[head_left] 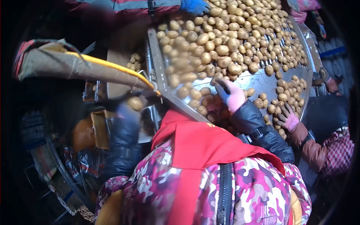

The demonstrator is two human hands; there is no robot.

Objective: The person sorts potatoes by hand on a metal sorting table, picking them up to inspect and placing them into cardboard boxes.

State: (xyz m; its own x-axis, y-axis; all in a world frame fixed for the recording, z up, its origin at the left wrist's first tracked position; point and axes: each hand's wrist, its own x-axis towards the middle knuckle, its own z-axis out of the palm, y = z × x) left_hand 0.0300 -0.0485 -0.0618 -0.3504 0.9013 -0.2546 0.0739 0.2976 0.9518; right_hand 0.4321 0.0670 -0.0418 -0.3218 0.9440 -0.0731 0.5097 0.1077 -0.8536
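My left hand [128, 111], in a pinkish glove smeared by motion, is off the left side of the metal sorting table [240, 79]. It is closed on a potato [135, 103]. Beyond the table's near edge, my right hand [231, 94] wears a pink glove with dark fingers. Those fingers are stretched out and parted, close to or touching the loose potatoes [224, 61] in front of them; the palm side is hidden. More potatoes lie near its wrist.
At left, a wrapped chute edge with a yellow strip [112, 63] juts toward the table corner. Cardboard boxes [100, 129] and potatoes stand below it. Co-workers' gloved hands are at the right [288, 119] and a blue glove [195, 6] at the far side.
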